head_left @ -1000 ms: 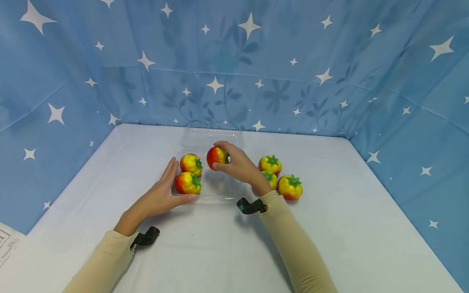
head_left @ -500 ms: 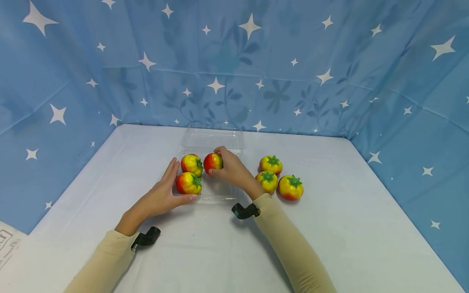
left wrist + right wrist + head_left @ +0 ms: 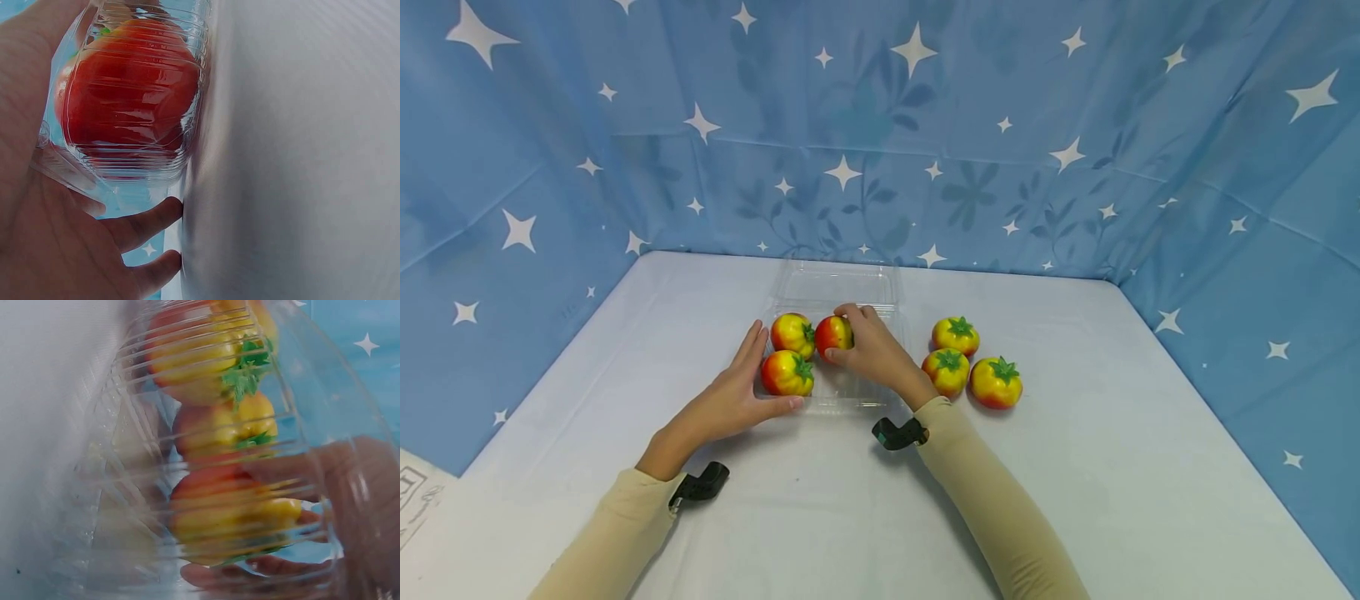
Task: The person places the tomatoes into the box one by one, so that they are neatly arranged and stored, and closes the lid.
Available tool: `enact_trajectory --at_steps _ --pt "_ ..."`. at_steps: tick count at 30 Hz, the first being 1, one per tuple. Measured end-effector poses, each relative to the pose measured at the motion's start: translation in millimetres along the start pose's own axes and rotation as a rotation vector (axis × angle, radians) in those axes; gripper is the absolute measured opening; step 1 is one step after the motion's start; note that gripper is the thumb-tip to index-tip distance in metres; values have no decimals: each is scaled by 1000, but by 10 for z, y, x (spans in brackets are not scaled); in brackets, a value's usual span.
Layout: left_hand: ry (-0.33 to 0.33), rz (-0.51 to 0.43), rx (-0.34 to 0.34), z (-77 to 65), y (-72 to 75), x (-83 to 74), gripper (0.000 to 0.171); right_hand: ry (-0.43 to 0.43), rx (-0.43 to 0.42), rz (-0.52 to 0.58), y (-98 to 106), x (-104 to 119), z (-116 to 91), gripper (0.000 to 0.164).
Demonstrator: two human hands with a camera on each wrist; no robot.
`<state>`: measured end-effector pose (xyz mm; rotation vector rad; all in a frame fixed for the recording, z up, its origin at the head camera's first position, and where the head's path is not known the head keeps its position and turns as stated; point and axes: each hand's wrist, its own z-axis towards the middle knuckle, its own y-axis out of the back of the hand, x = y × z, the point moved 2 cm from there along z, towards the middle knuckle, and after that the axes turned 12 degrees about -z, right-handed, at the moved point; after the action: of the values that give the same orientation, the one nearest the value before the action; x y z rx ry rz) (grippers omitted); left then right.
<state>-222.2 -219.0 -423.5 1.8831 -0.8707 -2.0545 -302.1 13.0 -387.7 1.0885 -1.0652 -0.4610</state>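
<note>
A hinged clear plastic box (image 3: 850,402) stands with its lid (image 3: 837,282) laid back. Two red-and-yellow tomatoes with green leafy tops, a rear tomato (image 3: 791,333) and a front tomato (image 3: 785,375), sit along its left side. My right hand (image 3: 876,354) reaches into the box and holds another tomato (image 3: 832,335) beside the rear one, thumb in front and fingers behind. My left hand (image 3: 737,404) lies at the box's left front corner, fingers straight along the side and thumb along the front rim. Red fruit (image 3: 134,87) shows through the box wall in the left wrist view.
Right of the box, close to my right forearm, lie three more tomatoes: a back one (image 3: 956,335), a near left one (image 3: 947,372) and a near right one (image 3: 996,383). A blue star-patterned curtain (image 3: 970,125) closes off the white table (image 3: 1112,467) behind and at the sides.
My right hand has moved a little left and down with its tomato, lowering it into the box next to the rear one. The left hand stays in place.
</note>
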Motion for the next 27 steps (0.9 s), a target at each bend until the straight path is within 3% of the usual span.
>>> enact_trajectory --at_steps 14,27 --pt "-9 0 1 -1 6 -3 127 37 27 -24 21 -17 1 72" --pt "-11 5 -2 7 2 7 126 10 31 -26 24 -13 -3 72"
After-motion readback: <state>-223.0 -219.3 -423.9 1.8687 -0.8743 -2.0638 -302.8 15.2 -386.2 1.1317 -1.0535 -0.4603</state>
